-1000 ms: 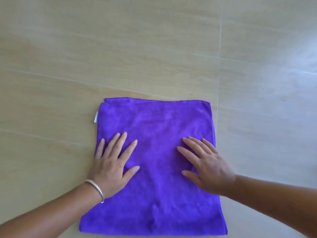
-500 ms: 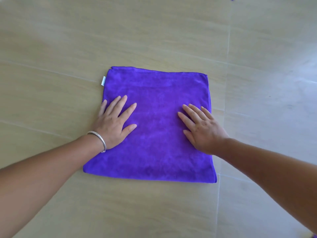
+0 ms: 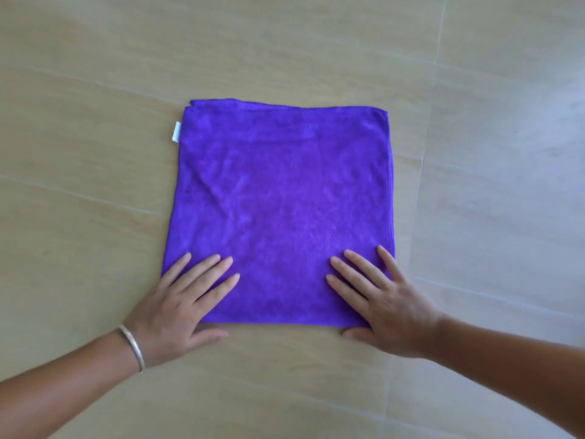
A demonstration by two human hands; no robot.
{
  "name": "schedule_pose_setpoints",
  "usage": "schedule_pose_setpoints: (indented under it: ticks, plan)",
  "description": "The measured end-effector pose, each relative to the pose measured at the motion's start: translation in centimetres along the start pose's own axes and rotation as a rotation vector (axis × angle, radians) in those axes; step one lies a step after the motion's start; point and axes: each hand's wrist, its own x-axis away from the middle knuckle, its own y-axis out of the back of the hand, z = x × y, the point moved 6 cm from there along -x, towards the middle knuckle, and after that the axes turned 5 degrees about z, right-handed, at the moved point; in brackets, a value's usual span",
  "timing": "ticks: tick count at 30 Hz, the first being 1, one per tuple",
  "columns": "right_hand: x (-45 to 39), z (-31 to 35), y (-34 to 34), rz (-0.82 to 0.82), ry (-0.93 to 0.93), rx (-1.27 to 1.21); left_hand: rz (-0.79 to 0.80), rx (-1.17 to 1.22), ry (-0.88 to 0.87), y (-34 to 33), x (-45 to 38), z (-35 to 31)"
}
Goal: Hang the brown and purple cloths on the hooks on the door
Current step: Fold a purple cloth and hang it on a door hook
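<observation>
A purple cloth (image 3: 281,198) lies flat and folded square on the tiled floor, with a small white label (image 3: 175,131) at its left edge. My left hand (image 3: 186,299), with a silver bangle on the wrist, rests flat on the cloth's near left corner with straight fingers. On the near right corner my right hand (image 3: 376,299) lies flat in the same way. Both thumbs lie on the floor just below the cloth's near edge. No brown cloth, door or hooks are in view.
Beige floor tiles (image 3: 95,137) with thin grout lines surround the cloth on all sides. A paler, brighter patch of floor (image 3: 522,153) lies to the right.
Both hands have slid from the middle of the cloth down to its near corners. The view has shifted, so the whole cloth shows.
</observation>
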Motion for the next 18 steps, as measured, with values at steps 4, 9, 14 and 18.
schedule_pose_setpoints:
  ticks: [4, 9, 14, 18]
  plan:
    - [1.6, 0.6, 1.4, 0.085, -0.106, -0.026, 0.014, -0.01, 0.071, 1.7, -0.2, -1.2]
    - [3.1, 1.2, 6.0, 0.21, -0.282, -0.161, 0.267, 0.079, 0.243, 4.8, 0.4, -1.8]
    - [6.6, 1.6, 13.4, 0.267, -0.313, -0.2, 0.417, 0.068, 0.348, 12.9, 3.9, -2.1]
    - [8.9, 0.7, 20.9, 0.329, -0.343, -0.186, 0.427, 0.104, 0.315, 20.9, 5.7, -1.8]
